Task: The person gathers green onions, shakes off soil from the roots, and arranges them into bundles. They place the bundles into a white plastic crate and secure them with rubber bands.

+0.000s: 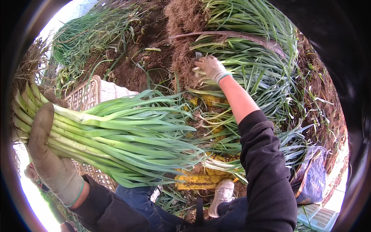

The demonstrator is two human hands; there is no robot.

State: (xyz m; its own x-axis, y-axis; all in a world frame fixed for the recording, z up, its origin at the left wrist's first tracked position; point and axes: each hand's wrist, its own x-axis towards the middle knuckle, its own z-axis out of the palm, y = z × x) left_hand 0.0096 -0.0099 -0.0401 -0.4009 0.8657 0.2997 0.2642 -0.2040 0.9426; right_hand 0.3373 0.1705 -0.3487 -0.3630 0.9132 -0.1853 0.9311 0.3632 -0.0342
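In my left hand (55, 162), which wears a soil-stained knit glove, is a thick bunch of leek-like plants (116, 127). Its roots point left and its long green leaves spread right. My gloved right hand (211, 68) rests with bent fingers on the pale stem ends of a large pile of the same plants (255, 72), beside their brown tangled roots (185, 58). A small grey piece (198, 55) shows at its fingertips; what it is I cannot tell. Whether the fingers grip a stem is hidden.
A pale plastic crate (97, 90) stands partly behind the bunch. A reddish-brown strip (232, 34) crosses the pile. Loose plants lie on a yellow sheet or sack (203, 181) near my shoe (222, 194). A blue bag (313, 177) and light-blue crate (317, 217) are at right.
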